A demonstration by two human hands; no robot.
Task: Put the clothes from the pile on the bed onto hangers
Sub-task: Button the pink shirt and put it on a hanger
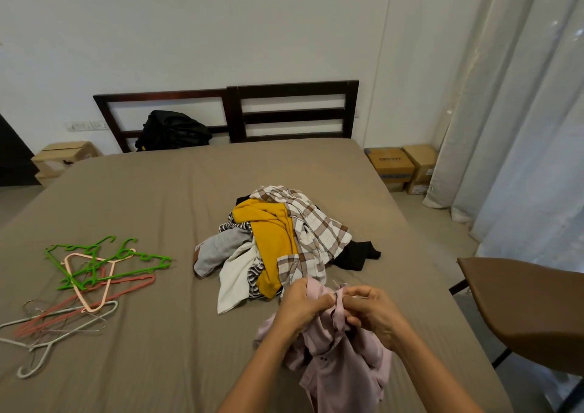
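A pale pink shirt (341, 362) hangs over the near part of the bed. My left hand (303, 306) and my right hand (371, 311) both pinch its collar area, close together at a button. A thin metal hook pokes up between the hands. Behind them lies the clothes pile (278, 242) with a yellow top, a checked shirt, grey, white, striped and black pieces. Several hangers (91, 273), green, pink, red and grey wire, lie spread on the bed at the left.
The bed (151, 197) has a brown sheet and a dark headboard (294, 112). A black bag (172, 131) leans at the head. A brown chair (531, 311) stands at the right. Cardboard boxes (401, 166) and curtains are at the far right.
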